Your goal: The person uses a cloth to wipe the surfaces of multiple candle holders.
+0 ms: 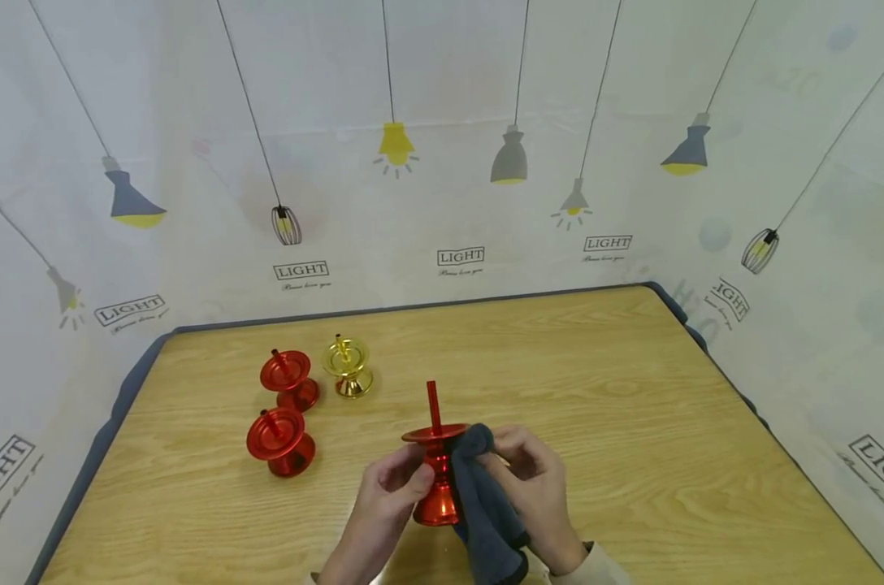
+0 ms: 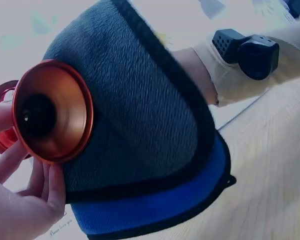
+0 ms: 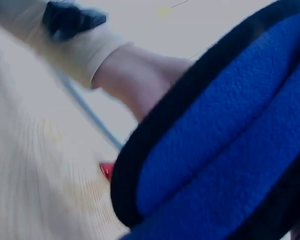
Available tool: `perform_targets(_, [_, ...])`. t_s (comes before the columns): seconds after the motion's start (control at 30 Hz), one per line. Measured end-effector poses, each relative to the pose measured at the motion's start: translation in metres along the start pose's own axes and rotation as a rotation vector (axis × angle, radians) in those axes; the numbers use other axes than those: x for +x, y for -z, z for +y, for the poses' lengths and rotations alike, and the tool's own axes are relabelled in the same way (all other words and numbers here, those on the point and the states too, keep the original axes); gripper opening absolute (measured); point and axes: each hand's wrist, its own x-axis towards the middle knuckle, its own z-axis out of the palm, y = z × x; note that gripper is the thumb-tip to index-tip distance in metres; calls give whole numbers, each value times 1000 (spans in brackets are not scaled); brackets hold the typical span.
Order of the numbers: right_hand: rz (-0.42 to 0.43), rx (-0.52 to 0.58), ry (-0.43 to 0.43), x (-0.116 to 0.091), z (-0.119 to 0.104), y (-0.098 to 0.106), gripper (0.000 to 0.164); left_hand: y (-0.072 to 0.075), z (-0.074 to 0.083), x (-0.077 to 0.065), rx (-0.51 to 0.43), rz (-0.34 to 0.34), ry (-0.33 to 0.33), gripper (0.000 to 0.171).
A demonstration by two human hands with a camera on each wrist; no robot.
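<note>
My left hand (image 1: 388,497) grips a shiny red candlestick holder (image 1: 438,505) around its narrow middle, keeping it roughly upright over the table. A thin red tube rises from its dish. In the left wrist view, the hollow underside of the holder's base (image 2: 72,117) faces the camera. Bunched in my right hand (image 1: 533,479) is a cloth (image 1: 486,508), dark grey on one side and blue on the other, pinched by thumb and fingers against the holder's right side. The cloth (image 3: 215,135) fills much of the right wrist view and hides the right fingers there.
Two more red holders (image 1: 292,463) (image 1: 299,396) and a gold one (image 1: 353,382) stand on the left part of the wooden table (image 1: 595,366). A white backdrop (image 1: 449,211) printed with lamps rises behind the table's dark edge.
</note>
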Motion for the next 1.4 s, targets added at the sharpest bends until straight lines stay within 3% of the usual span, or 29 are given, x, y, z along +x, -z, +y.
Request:
perform_targets(0.07, [20,6,-53,1,-1,0,24,0,0,-1,-11,-8,2,39])
perform_targets(0.17, [42,-29,-40,0,-1,-1,21,-5,2,-1,98,88,-12,42])
perform_targets(0.27, [22,-106,113,-2,3,-2,22,-12,1,0,239,175,-45,42])
perform_targets(0.33, [-7,-152,227,-3,5,-2,25,-14,0,0,292,181,-69,41])
perform_targets(0.4, [-33,-163,274,-4,7,-1,27,-12,-1,1,289,164,-59,42])
perform_targets(0.47, [-41,-147,247,-4,6,3,26,-9,-2,4,264,117,-25,43])
perform_targets(0.57, [-18,-102,116,-4,3,9,18,-2,-4,10,198,12,18,47])
perform_targets(0.63, [14,-103,37,-2,0,15,14,2,-5,17,157,-39,10,50])
perform_targets(0.7, [55,-120,-15,1,-3,22,13,5,-5,27,123,-45,-8,51])
perform_targets(0.8, [116,-159,-37,4,-10,35,13,9,-7,46,136,53,-44,53])
perform_targets(0.93, [166,-189,-7,4,-18,49,12,17,-14,76,262,256,-103,54])
perform_targets(1.03, [169,-187,17,0,-22,57,12,22,-26,98,312,357,-124,56])
perform_targets(1.23, [151,-186,6,-10,-26,65,13,27,-50,130,328,462,-82,56])
perform_targets(1.4, [165,-212,-18,-17,-27,73,14,29,-66,147,313,488,-45,57])
